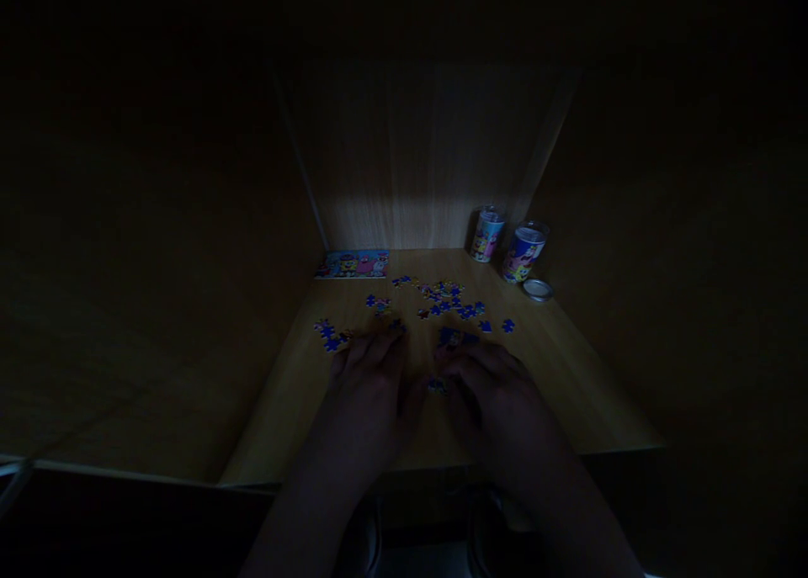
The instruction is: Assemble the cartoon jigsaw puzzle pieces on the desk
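My left hand (374, 380) rests low over the wooden surface, its fingers stretched forward and its thumb apart. Just beyond its fingertips lies a blue puzzle piece (397, 326). My right hand (496, 384) has bent fingers pressed on the lower edge of a small block of joined puzzle pieces (458, 337), which is blue with a pink figure. Between the two hands, near the right thumb, a small loose puzzle piece (437, 385) lies on the surface. The picture is very dark, and the hands hide part of the joined block.
Loose puzzle pieces (445, 305) are scattered beyond the hands, with several more puzzle pieces (328, 334) at left. A picture card (353, 264) lies at the back left. Two cartoon-printed cans (487, 235) and a round metal lid (538, 289) are at right. Wooden panels (422, 157) enclose the surface.
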Demonstrator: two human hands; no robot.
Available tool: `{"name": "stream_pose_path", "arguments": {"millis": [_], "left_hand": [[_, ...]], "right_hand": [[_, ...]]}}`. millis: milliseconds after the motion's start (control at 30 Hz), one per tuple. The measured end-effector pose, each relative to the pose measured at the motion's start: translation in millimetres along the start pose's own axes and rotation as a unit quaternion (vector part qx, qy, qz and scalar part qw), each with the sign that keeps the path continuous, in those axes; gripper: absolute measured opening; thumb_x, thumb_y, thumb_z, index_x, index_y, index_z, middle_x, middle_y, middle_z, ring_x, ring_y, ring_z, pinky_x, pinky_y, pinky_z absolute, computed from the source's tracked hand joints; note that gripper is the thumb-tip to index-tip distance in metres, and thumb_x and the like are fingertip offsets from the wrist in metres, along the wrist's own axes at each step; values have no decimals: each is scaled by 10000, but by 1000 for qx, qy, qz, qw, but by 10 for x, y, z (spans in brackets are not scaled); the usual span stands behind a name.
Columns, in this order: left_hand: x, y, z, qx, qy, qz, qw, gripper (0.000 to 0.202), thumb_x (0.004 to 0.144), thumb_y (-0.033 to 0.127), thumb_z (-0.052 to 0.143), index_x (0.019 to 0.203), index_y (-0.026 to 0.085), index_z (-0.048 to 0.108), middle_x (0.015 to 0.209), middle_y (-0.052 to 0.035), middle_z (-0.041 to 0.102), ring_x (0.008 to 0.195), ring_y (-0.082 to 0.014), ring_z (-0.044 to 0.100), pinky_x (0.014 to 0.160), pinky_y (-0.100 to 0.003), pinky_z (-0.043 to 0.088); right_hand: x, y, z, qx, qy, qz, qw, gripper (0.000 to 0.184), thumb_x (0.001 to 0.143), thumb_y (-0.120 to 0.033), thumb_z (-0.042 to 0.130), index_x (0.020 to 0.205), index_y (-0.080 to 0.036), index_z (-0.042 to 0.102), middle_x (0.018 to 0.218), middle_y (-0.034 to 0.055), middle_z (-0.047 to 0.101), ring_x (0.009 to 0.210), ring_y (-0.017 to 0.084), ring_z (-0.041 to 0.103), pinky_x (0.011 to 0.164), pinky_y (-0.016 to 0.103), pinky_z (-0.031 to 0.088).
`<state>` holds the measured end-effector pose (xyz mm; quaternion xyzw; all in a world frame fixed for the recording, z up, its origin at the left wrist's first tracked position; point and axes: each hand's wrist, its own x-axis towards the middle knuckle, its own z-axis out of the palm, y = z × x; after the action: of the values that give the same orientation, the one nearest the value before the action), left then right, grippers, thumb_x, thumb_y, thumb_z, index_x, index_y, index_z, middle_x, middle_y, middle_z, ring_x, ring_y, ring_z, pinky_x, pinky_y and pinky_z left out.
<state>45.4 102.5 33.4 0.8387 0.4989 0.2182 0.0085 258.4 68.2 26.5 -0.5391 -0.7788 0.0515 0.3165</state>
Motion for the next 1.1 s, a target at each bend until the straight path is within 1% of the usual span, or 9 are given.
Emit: {"name": "stream_pose_path", "arguments": {"millis": [100,233,333,433,633,733,867,1000,1100], "left_hand": [[-6,-16,20,3,0,6,1000,518,1050,345,699,1538,182,640,1601,-162,661,1476,-411,592,1237,-659,495],[-9,-48,65,5,14,19,1000,466,1118,336,596,1558,185,625,1666,-151,610,1573,-379,520,1318,-646,421],[-3,-55,73,12,14,28,999,451,1138,343,557,1558,193,626,1659,-142,622,1598,-366,505,1362,-679,342],[6,-49,64,17,6,34,999,456,1140,361,558,1555,182,629,1653,-153,628,1595,-369,510,1371,-710,306],[22,-67,77,18,15,27,999,442,1137,351,561,1532,173,652,1644,-162,633,1590,-379,520,1364,-709,323],[33,-93,87,16,13,44,999,442,1147,346,534,1535,171,653,1658,-154,623,1587,-365,526,1365,-691,331],[39,-104,93,17,5,48,999,461,1151,358,520,1532,133,651,1632,-174,642,1565,-365,548,1365,-688,332],[31,-93,100,21,-3,29,999,477,1141,359,536,1540,123,645,1623,-181,645,1519,-388,575,1319,-693,397],[20,-91,107,18,0,22,1000,477,1147,353,520,1555,136,637,1615,-173,648,1470,-389,598,1284,-683,440]], "right_hand": [[3,-2,1,4,-3,2,1000,222,1049,-153,632,1205,-249,758,1300,84,794,1247,307,707,1114,549,595],[-2,19,19,6,-12,-4,1000,233,1056,-157,623,1223,-255,753,1309,79,787,1262,310,701,1133,557,581],[-4,25,25,8,-11,-6,1000,229,1055,-163,634,1225,-263,751,1307,72,787,1251,306,702,1130,553,582],[3,14,15,9,-10,-5,1000,237,1053,-149,630,1216,-268,754,1290,71,794,1230,298,708,1130,547,581],[13,1,6,9,-10,0,1000,249,1024,-151,650,1218,-263,761,1271,77,796,1198,297,719,1105,528,592],[14,-6,3,9,-12,8,1000,243,1033,-159,644,1216,-265,765,1280,68,788,1213,296,706,1113,535,584],[19,-29,-12,15,-13,13,1000,235,1047,-161,621,1204,-262,763,1279,67,787,1204,294,706,1107,531,586],[15,-36,-11,12,-15,13,1000,230,1059,-159,613,1204,-255,764,1298,69,784,1223,294,695,1139,530,570],[11,-28,-4,14,-19,12,1000,241,1053,-157,627,1229,-252,763,1294,64,785,1213,289,693,1121,517,578]]}}
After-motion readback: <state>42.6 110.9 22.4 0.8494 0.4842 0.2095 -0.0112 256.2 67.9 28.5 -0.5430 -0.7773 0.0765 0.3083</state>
